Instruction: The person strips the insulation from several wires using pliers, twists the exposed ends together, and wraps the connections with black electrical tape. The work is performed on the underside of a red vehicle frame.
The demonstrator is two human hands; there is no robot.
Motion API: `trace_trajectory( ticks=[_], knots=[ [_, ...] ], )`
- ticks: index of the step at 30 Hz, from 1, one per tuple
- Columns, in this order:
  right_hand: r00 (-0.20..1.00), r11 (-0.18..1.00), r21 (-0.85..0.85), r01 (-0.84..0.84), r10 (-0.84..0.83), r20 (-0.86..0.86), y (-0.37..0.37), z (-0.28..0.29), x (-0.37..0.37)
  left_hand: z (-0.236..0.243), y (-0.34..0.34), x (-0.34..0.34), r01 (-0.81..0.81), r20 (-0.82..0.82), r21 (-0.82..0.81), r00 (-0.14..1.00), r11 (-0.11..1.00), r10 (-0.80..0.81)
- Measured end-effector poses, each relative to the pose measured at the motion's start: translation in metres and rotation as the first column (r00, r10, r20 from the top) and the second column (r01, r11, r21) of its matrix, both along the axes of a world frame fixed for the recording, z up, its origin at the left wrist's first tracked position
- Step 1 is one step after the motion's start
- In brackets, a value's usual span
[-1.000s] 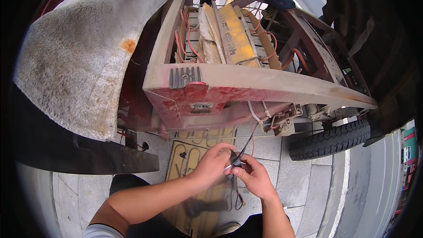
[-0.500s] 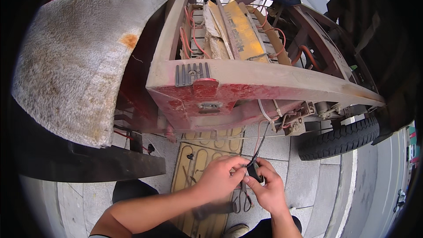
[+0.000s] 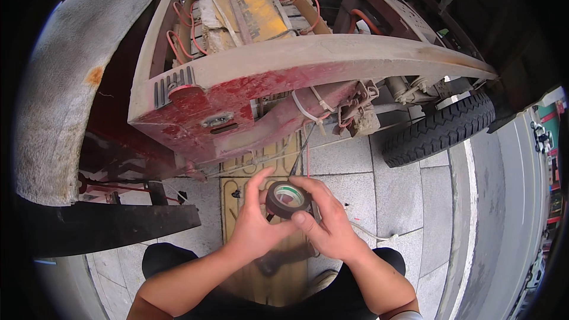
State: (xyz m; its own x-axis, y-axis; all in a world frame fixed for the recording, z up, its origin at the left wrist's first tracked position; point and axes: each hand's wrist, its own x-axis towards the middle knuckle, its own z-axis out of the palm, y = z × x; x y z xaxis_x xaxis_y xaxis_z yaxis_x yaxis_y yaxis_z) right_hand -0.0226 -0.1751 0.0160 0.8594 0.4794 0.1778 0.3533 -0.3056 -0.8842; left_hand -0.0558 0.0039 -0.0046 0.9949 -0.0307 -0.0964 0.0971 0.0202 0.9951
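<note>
A roll of black electrical tape (image 3: pixel 272 202) faces up between my hands, with a green and white label inside its core. My right hand (image 3: pixel 333 228) grips the roll between thumb and fingers on its right side. Beside it, my left hand (image 3: pixel 252 225) has its index finger stretched up and its thumb spread away; whether it touches the roll's left edge is hard to tell. A thin dark strand (image 3: pixel 300 153) runs from the vehicle's underside down to behind the roll. Next to it hangs a thin pinkish wire (image 3: pixel 307 163).
A worn red vehicle frame (image 3: pixel 284 68) spans ahead, with wired batteries and yellow cardboard (image 3: pixel 258 12) inside it. A black tire (image 3: pixel 441 130) stands at right. Grey fabric (image 3: pixel 65 89) and a dark metal beam (image 3: pixel 112 225) are at left. A white cable (image 3: pixel 379 236) lies on the pavement.
My hands have moved left and up in view, and the tape roll has turned its flat face up. The left fingers have opened from a pinch. The view has shifted right.
</note>
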Motion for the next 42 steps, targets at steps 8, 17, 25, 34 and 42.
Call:
trace_trajectory(
  ticks=[8,17,25,34,42],
  knots=[
    [0.764,0.845,0.353,0.401,-0.096,-0.638,0.01,-0.03,0.019,0.001,0.011,0.016,-0.05,-0.254,-0.3,0.967,0.953,-0.03],
    [0.728,0.861,0.36,0.36,-0.018,-0.685,0.009,-0.025,0.037,-0.013,0.005,0.029,-0.114,-0.477,-0.577,0.851,0.809,-0.22],
    [0.819,0.943,0.16,0.292,-0.16,-0.551,0.005,-0.018,0.032,-0.012,-0.004,0.038,-0.171,-0.539,-0.488,0.83,0.856,-0.142],
    [0.944,0.999,-0.038,-0.035,0.021,-0.329,-0.02,-0.032,0.024,-0.008,-0.004,0.032,-0.029,-0.358,-0.374,0.927,0.927,-0.115],
    [0.909,0.998,0.007,0.066,-0.058,-0.412,-0.022,-0.033,0.023,0.004,-0.001,0.022,0.193,-0.12,0.08,0.976,0.978,-0.182]
  ],
)
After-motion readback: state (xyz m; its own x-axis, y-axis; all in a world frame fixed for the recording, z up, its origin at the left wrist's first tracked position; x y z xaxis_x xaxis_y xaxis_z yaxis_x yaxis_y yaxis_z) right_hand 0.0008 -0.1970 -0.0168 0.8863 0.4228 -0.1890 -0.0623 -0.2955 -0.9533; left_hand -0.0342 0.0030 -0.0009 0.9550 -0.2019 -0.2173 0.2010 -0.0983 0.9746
